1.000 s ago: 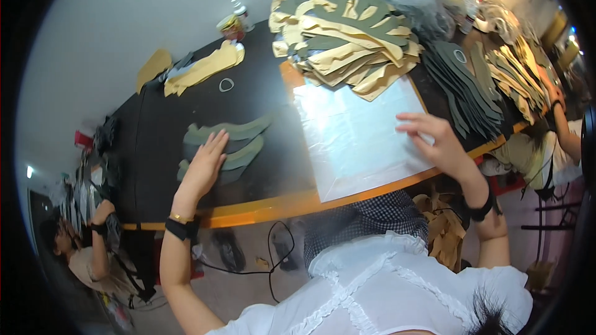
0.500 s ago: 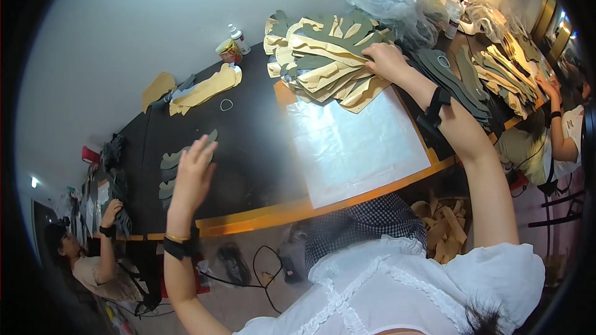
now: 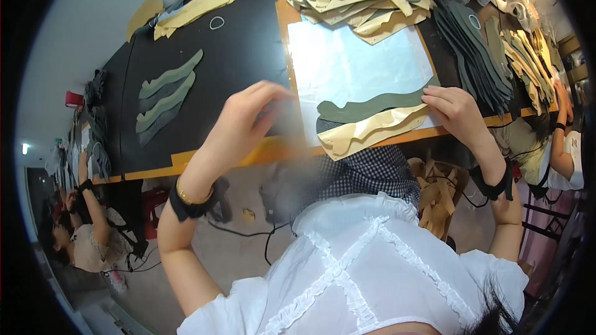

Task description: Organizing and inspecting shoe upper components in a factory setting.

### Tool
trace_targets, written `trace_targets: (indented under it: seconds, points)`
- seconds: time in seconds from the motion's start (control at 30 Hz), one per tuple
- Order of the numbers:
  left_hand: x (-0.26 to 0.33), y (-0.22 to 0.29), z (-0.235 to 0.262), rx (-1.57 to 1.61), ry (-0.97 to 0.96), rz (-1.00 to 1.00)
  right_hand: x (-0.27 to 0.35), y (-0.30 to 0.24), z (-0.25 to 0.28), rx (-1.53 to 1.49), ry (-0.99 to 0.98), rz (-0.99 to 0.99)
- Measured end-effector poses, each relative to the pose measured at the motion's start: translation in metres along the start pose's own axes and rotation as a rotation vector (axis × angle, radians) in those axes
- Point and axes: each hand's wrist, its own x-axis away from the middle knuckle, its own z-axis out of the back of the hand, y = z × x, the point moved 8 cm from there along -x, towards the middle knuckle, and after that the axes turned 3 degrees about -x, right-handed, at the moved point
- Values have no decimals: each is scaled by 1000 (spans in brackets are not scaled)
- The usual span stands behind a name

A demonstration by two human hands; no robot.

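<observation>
My right hand (image 3: 456,113) pinches the right end of a wavy dark green strip (image 3: 375,104) whose lower part is pale yellow backing paper (image 3: 369,131). This piece lies across the near part of a white sheet (image 3: 354,56) on the table. To its left, my left hand (image 3: 247,119) hovers over the table's front edge, empty, with thumb and fingers apart and partly blurred. A heap of similar green and yellow-backed pieces (image 3: 360,0) sits at the far end of the sheet. Two green and grey strips (image 3: 171,77) rest on the black table at the left.
Further left lie yellow pieces (image 3: 197,9) and a white ring (image 3: 216,23). Dark green strips (image 3: 469,49) are stacked at right, beside more yellow-backed pieces (image 3: 526,68). Orange tape (image 3: 248,152) lines the front edge. Other people work at both sides. A bin of brown scraps (image 3: 437,195) stands below.
My right hand has come back from the heap toward me, bringing a yellow-backed green strip onto the sheet. My left hand has moved right, away from the strips at the left.
</observation>
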Motion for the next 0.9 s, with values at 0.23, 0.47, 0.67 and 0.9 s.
trace_targets:
  seconds: [0.23,0.47,0.67,0.9]
  points:
    - [-45,-4,-70,52,-191,-51,-12,-63,11,188,-38,-51]
    - [-65,-11,-104,24,-401,-18,-42,-142,-53,-331,80,63]
    - [-62,-14,-103,26,-400,-6,-49,-149,-77,-191,176,51]
    - [-59,-14,-104,25,-351,-62,-46,-129,-73,-203,293,100]
